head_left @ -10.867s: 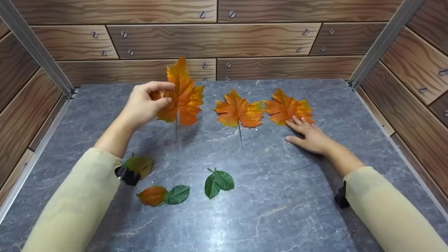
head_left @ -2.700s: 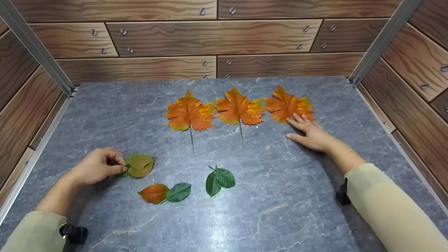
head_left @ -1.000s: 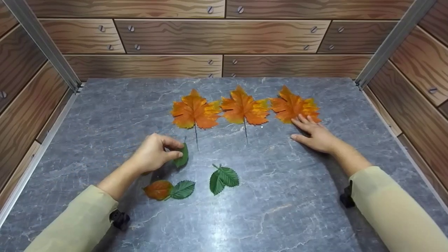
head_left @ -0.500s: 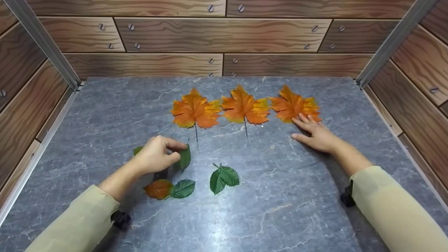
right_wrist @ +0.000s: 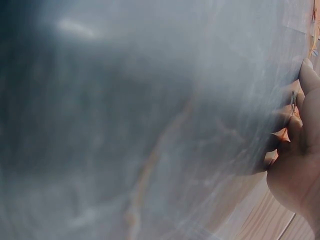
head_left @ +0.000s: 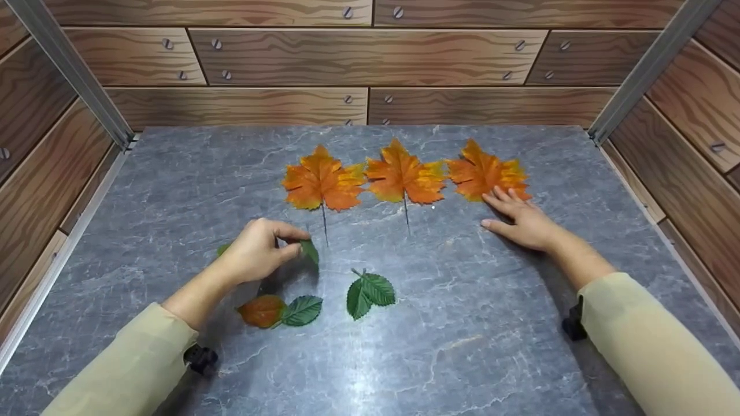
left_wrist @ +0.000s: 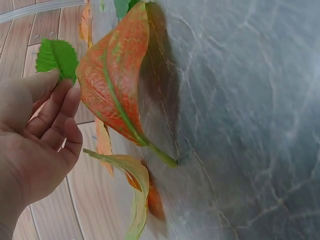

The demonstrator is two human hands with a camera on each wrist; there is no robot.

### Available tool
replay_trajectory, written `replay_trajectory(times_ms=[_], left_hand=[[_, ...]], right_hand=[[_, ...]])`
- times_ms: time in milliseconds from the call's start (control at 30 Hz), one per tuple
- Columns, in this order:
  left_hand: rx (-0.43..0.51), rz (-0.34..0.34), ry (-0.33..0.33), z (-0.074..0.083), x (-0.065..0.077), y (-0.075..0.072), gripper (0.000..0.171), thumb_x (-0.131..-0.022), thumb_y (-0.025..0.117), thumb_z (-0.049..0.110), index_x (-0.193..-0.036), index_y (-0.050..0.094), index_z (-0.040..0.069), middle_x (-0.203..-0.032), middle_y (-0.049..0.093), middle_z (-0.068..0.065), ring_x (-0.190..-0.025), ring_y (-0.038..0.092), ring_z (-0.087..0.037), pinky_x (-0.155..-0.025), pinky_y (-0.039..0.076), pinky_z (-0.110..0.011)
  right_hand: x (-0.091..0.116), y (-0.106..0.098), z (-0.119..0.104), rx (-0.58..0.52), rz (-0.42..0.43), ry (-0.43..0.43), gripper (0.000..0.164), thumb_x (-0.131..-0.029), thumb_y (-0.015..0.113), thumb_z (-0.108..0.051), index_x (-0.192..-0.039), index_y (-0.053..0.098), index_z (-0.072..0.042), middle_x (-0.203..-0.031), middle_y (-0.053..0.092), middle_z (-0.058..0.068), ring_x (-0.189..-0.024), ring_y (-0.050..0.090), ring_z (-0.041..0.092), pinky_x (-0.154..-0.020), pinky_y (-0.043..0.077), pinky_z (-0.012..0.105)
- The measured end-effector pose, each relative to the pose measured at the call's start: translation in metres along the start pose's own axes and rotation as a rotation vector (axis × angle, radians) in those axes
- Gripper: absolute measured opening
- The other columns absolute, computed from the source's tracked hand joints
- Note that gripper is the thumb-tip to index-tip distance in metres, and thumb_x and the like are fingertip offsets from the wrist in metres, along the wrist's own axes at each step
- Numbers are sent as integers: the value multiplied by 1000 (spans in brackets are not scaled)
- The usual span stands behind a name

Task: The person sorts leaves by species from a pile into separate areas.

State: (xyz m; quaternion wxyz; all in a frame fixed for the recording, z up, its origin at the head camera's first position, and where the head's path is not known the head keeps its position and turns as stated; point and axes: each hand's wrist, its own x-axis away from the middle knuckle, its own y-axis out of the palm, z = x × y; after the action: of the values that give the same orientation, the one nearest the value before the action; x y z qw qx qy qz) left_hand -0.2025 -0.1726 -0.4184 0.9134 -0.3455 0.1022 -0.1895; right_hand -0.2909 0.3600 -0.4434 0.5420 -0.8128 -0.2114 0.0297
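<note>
My left hand pinches a small green leaf between thumb and fingers, above the table's left middle. The left wrist view shows this green leaf with its toothed edge, held at the fingertips. My right hand lies with fingers spread, its fingertips on the lower edge of the right orange maple leaf. Two more orange maple leaves, a middle one and a left one, lie beside it in a row, stems towards me. Behind my left wrist another green leaf is mostly hidden.
Nearer me lie an orange-red leaf and a green leaf, end to end. Right of them is a pair of green leaves. Wood-patterned walls enclose the grey marbled table at the back and sides.
My left hand laid the left maple leaf into the row, went to the leaves at the left, then came back towards the middle pinching a green leaf. My right hand stayed in place.
</note>
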Motion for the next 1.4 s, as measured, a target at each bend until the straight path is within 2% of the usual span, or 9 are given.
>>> replay_trajectory(times_ms=[100, 267, 500, 600, 700, 767, 967, 1200, 1400], left_hand=[[11, 19, -10, 1, 0, -1, 23, -101, 70, 8, -122, 81, 7, -114, 79, -8, -64, 53, -16, -58, 43, -28], [17, 52, 8, 3, 0, -1, 18, -102, 73, 13, -116, 84, 8, -109, 78, -4, -74, 64, -25, -62, 49, -29], [31, 105, 17, 3, 0, -1, 11, -100, 76, 14, -105, 85, 11, -105, 75, -2, -67, 58, -18, -62, 49, -28], [67, 112, 3, 4, 0, 0, 16, -100, 76, 11, -115, 82, 9, -94, 78, -2, -70, 62, -17, -61, 49, -27], [116, 102, -13, 5, 2, 1, 32, -100, 74, 7, -132, 75, 11, -89, 77, -2, -71, 68, -21, -58, 49, -28], [151, 100, -15, 5, 3, 2, 37, -100, 73, 3, -136, 73, 11, -92, 78, -5, -72, 71, -25, -58, 54, -30], [137, 78, -29, 1, 6, 4, 24, -100, 69, -2, -121, 80, 3, -111, 79, -14, -77, 76, -20, -65, 61, -31], [100, -2, -95, -2, 9, 7, 31, -99, 70, -1, -130, 75, -1, -121, 75, -21, -80, 78, -21, -59, 56, -24], [39, -22, -102, -5, 10, 9, 30, -98, 72, 0, -128, 76, 0, -120, 76, -19, -78, 77, -19, -61, 54, -24]], right_hand=[[-1, -1, 0, -4, -3, 2, 78, -109, 53, -54, -169, 27, -12, -175, 7, 20, -159, -4, 48, -123, 0, 72], [-2, -1, 0, -2, -6, 3, 78, -109, 52, -55, -169, 27, -12, -176, 7, 20, -159, -4, 48, -123, 0, 71], [-2, -1, -1, -2, -10, 8, 79, -109, 52, -56, -170, 26, -13, -176, 6, 19, -159, -5, 47, -123, 0, 72], [-2, -2, -1, -1, -13, 13, 79, -109, 51, -57, -170, 26, -14, -176, 6, 19, -159, -5, 47, -122, -1, 72], [-1, -2, -1, 0, -12, 12, 79, -109, 51, -58, -170, 26, -14, -176, 6, 18, -160, -5, 47, -123, 0, 71], [-1, -2, -1, 2, -10, 10, 79, -109, 51, -58, -170, 26, -14, -176, 6, 19, -160, -4, 47, -123, 0, 71], [-1, -1, 0, 4, -5, 3, 78, -109, 52, -55, -169, 27, -12, -175, 7, 20, -159, -3, 49, -123, 0, 72], [-1, 0, 2, 3, -2, -4, 78, -109, 52, -54, -169, 27, -11, -175, 7, 21, -159, -3, 50, -123, 0, 71], [-1, 0, 2, 2, -6, 0, 78, -109, 52, -55, -169, 27, -12, -175, 7, 21, -159, -3, 50, -123, -1, 71]])
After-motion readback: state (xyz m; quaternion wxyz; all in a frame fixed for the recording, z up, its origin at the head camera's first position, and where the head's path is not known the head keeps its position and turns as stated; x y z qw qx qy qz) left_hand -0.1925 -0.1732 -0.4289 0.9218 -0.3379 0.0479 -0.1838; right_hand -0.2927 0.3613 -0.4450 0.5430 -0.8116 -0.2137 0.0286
